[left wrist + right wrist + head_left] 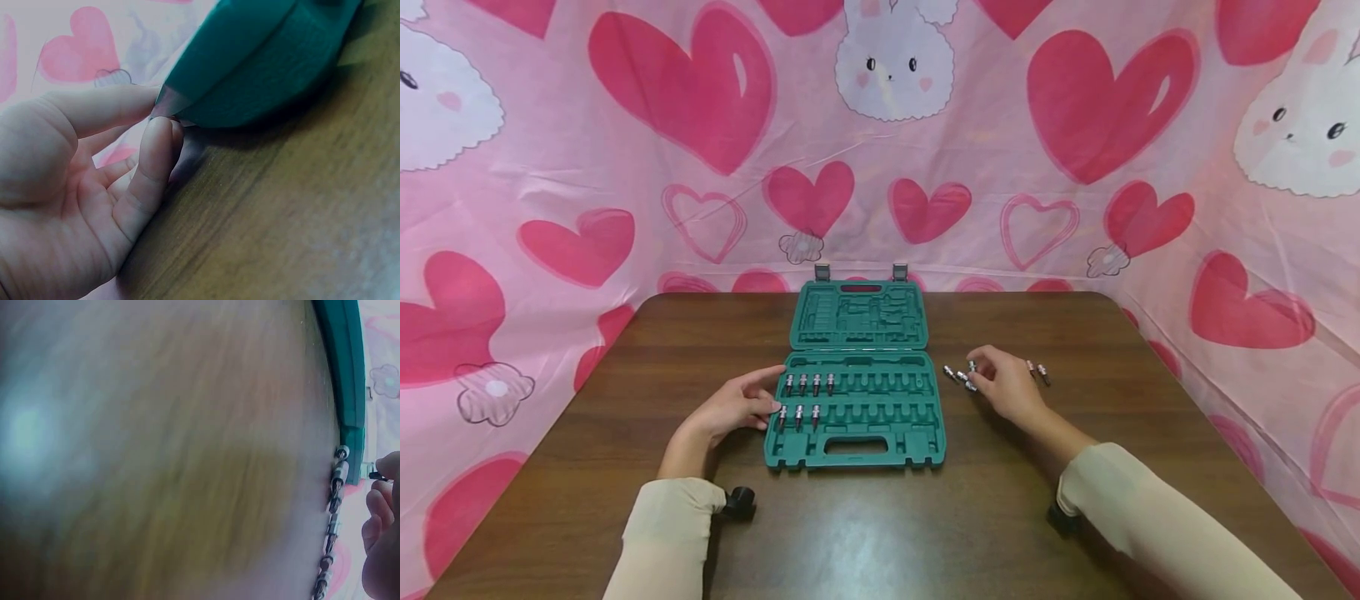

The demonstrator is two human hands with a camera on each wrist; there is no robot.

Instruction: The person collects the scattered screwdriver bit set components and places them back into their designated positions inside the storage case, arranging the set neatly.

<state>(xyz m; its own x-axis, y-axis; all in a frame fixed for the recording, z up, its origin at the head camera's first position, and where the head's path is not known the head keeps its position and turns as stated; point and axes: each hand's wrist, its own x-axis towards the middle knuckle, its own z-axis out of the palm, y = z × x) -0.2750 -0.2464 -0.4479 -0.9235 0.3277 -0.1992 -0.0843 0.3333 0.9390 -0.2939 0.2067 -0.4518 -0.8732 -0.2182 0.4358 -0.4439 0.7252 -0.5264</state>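
A green plastic tool case (854,461) lies unfolded on the table. Short silver bit sockets with dark tips stand in its two rows of slots, such as one bit socket (816,384) in the upper row. My left hand (730,408) grips the case's left edge between thumb and fingers, seen closer in the left wrist view. Right of the case, my right hand (1009,385) pinches a bit socket (375,476) at its fingertips, just above the table. Several loose bit sockets (951,372) lie beside and beneath that hand.
Two more loose bit sockets (1042,373) lie to the right of the right hand. The brown wooden table (865,542) is enclosed by a pink cloth (865,142) with hearts and rabbits. The case lid (859,312) lies back toward the cloth.
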